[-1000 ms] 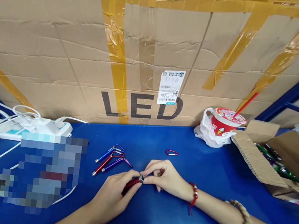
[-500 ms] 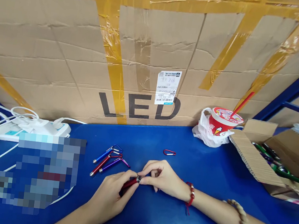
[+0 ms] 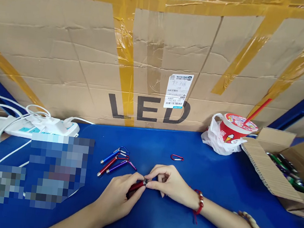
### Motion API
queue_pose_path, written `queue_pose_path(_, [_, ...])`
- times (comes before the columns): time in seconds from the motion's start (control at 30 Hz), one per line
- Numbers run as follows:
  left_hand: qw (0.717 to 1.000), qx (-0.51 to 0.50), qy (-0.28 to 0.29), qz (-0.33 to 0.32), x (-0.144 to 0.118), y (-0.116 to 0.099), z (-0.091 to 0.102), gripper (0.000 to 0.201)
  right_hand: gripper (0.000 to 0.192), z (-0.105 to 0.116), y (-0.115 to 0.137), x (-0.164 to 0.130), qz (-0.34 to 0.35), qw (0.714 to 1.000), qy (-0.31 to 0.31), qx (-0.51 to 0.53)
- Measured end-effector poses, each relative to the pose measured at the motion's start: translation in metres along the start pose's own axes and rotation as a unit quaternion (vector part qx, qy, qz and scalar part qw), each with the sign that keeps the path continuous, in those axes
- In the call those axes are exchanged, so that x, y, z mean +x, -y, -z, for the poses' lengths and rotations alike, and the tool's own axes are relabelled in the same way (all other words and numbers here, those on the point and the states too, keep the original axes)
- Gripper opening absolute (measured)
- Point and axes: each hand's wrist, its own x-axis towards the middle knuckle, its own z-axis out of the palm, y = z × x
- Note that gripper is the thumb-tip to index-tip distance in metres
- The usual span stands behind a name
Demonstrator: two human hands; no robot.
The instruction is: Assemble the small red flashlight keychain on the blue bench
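Note:
My left hand (image 3: 121, 194) is closed around a dark red tube-shaped mini flashlight (image 3: 136, 186), which tilts up toward the right. Thumb and forefinger of my right hand (image 3: 170, 183) pinch its silvery end; the small part between those fingertips is too hidden to make out. Beyond my left hand lie three slim mini flashlights with carabiner clips: a blue one (image 3: 109, 156), a red one (image 3: 107, 166) and a purple one (image 3: 116, 167). A loose red carabiner (image 3: 177, 158) rests on the blue table (image 3: 149, 139) behind my right hand.
A large taped cardboard box (image 3: 93, 48) walls off the back. On the right stand a red cup (image 3: 235, 130) in a plastic bag and an open carton (image 3: 274, 172) holding several flashlights. A power strip (image 3: 59, 129) with white cables lies left, near blurred patches.
The camera has turned slightly left, so everything sits farther right in view. Both hands keep nearly the same grip on the red mini flashlight.

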Motion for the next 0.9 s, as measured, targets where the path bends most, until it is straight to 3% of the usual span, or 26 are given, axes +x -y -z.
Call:
queue_pose_path(0.7, [0.999,0.033,0.006,-0.008,0.0021,-0.0024,0.0016,0.015,0.023,0.0011,-0.0029,0.0005,-0.003,1.000,0.012,-0.016])
queue_pose_path(0.9, [0.997,0.066,-0.030,-0.020,-0.0009,-0.0028,-0.0006,0.012,0.028,0.0007,-0.0008,-0.0004,-0.018,0.998,0.035,-0.054])
